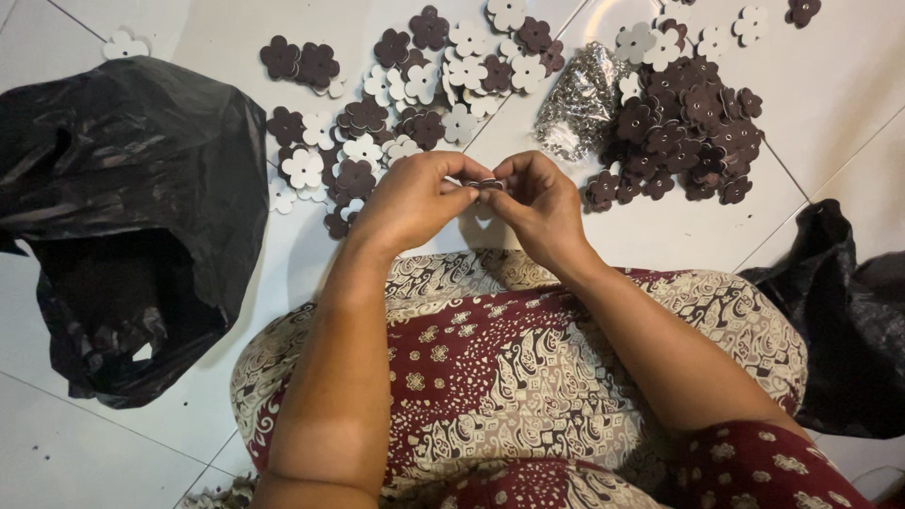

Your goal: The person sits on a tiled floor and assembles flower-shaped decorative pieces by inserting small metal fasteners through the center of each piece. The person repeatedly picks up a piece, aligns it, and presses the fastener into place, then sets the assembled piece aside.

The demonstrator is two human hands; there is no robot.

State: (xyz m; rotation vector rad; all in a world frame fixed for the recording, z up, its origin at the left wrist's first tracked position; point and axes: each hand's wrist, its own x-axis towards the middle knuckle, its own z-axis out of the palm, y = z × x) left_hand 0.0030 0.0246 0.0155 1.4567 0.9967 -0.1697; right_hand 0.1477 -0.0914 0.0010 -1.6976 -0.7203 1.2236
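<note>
patterned skirt (528, 377), hands (483, 193) pinching flower piece (490, 186) (white floor (830, 85) beyond)

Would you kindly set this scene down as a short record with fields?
Setting: white tiled floor, person seated, patterned cloth over the lap
Left hand: pinching a small dark piece at the fingertips
Right hand: pinching the same piece
Flower cutouts: brown and white, scattered ahead
Brown pile: heaped at upper right
Metal bits: shiny heap in clear wrap
Black bag: open, on the left
Second black bag: at the right edge
</note>
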